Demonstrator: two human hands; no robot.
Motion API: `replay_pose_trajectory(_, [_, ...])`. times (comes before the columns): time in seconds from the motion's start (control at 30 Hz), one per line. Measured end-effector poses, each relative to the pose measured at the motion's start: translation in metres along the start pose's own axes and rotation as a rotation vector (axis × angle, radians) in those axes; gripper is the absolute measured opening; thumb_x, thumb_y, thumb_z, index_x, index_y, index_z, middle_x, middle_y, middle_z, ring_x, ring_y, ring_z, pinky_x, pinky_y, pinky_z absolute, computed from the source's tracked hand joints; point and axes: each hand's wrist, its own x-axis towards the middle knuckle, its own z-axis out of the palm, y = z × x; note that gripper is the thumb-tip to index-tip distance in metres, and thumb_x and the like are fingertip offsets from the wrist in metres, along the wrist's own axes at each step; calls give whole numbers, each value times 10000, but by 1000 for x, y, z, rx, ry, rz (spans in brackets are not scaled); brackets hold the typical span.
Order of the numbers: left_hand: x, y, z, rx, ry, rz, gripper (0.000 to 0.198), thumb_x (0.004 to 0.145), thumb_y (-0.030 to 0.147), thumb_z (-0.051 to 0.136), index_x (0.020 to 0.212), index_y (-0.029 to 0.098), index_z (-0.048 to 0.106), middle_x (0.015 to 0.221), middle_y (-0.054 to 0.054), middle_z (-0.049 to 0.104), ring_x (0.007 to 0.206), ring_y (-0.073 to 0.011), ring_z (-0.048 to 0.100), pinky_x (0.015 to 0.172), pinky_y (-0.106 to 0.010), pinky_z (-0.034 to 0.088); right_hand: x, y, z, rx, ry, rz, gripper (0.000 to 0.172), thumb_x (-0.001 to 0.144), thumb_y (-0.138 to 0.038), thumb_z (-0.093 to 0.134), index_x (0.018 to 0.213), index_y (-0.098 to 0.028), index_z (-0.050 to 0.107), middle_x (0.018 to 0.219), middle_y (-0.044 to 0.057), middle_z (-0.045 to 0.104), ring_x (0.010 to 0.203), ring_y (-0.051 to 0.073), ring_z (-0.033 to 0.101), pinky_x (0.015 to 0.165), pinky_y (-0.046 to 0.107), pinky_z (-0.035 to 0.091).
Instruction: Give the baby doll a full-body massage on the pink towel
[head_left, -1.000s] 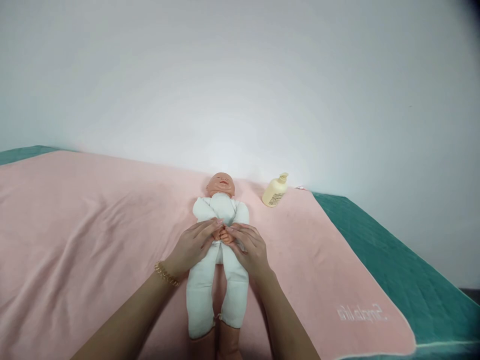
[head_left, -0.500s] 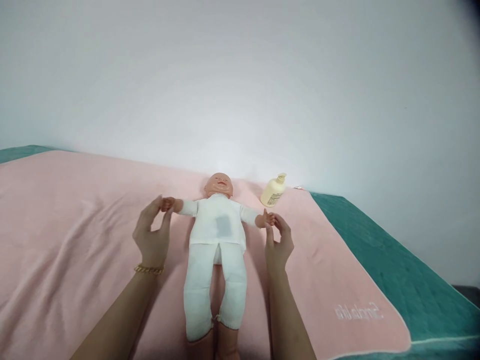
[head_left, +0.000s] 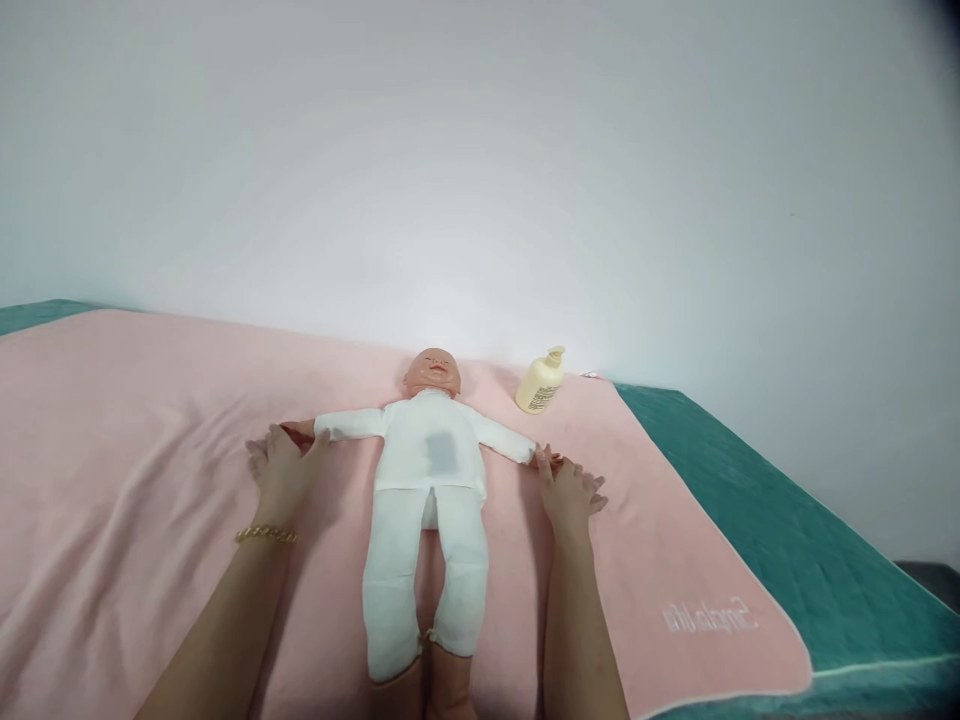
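Observation:
A baby doll (head_left: 430,435) in a white top and white trousers lies on its back with both arms stretched out sideways. My left hand (head_left: 285,478), with a gold bracelet at the wrist, touches the doll's hand at the left; its thumb is apart and its slightly blurred fingers are spread. At the opposite side, my right hand (head_left: 568,492) rests against the doll's other hand, partly covering it, with its fingers fanned outward. A grey patch (head_left: 442,453) shows on the doll's top. The lower ends of the doll's legs run past the bottom edge of the picture.
A cream pump bottle (head_left: 539,384) stands to the right of the doll's head. Beneath everything is a pink blanket (head_left: 675,560) with wrinkles at the left, over a green cover (head_left: 780,540). A pale wall (head_left: 480,160) rises directly behind.
Both hands have moved outward and lower, the doll's arms now lying straighter and wider. My fingers, pinching the doll's hands before, have spread apart.

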Motion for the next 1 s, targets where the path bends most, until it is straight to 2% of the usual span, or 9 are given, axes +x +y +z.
replay_pose_trajectory(0.07, [1,1,0,-33,-18,-28,836,898,506,444,1484,-46,217,1509,-285,324,1476,-386,56,1187,-541,130,1,3,4,-26,0,-16,659,925,-579,382,1326,-75,523,1517,207,360,1440,500,41,1103,685,31])
replay_pose_trajectory(0.17, [-1,4,-2,-192,85,4,817,870,433,537,1483,-19,242,1448,-284,416,1423,-396,270,1167,-547,202,3,6,8,83,79,-58,625,877,-563,485,1245,-64,571,1441,235,451,1431,514,70,1084,712,29])
replay_pose_trajectory(0.27, [-10,11,-3,-506,265,99,805,811,379,653,1478,100,300,1471,-229,408,1309,-353,467,1064,-506,401,2,6,9,379,136,-125,622,831,-562,558,1245,-99,558,1272,237,597,1350,482,345,1052,693,223])
replay_pose_trajectory(0.33, [-20,18,-1,-610,353,205,673,809,360,671,1408,183,422,1429,-165,474,1215,-301,560,986,-454,480,-3,2,8,569,160,-184,648,832,-539,565,1333,-135,483,1269,209,609,1231,411,520,989,589,398])
replay_pose_trajectory(0.47, [-40,29,7,-597,451,413,402,842,333,655,1220,214,588,1234,-98,621,1055,-232,650,945,-411,518,-19,-10,8,754,273,-376,565,874,-436,544,1369,-179,452,1386,159,535,1216,309,561,961,451,482])
replay_pose_trajectory(0.6, [-59,36,15,-578,379,647,420,822,290,706,1215,219,576,1134,-69,685,1029,-212,673,913,-377,552,-37,-22,7,791,366,-593,376,910,-352,549,1259,-211,553,1284,127,599,1114,261,615,920,442,522])
replay_pose_trajectory(0.67, [-65,39,18,-489,355,804,342,837,253,697,1165,232,600,1078,-43,713,1028,-206,677,951,-395,539,-43,-27,8,778,422,-783,305,914,-286,561,1212,-225,582,1194,110,639,1095,245,619,921,440,529])
replay_pose_trajectory(0.8, [-67,43,21,-398,254,1119,268,867,147,634,1119,233,600,1053,-20,727,1006,-183,685,1030,-434,488,-53,-34,12,695,420,-1181,369,901,-155,574,1255,-260,559,1118,80,685,1076,214,648,980,457,520])
replay_pose_trajectory(1.0, [-63,45,26,-320,12,1194,255,871,99,545,1069,227,642,1067,-40,727,1063,-200,665,985,-414,529,-66,-45,15,519,350,-1459,359,909,-118,577,1217,-299,608,1073,28,742,1012,172,699,998,429,523])
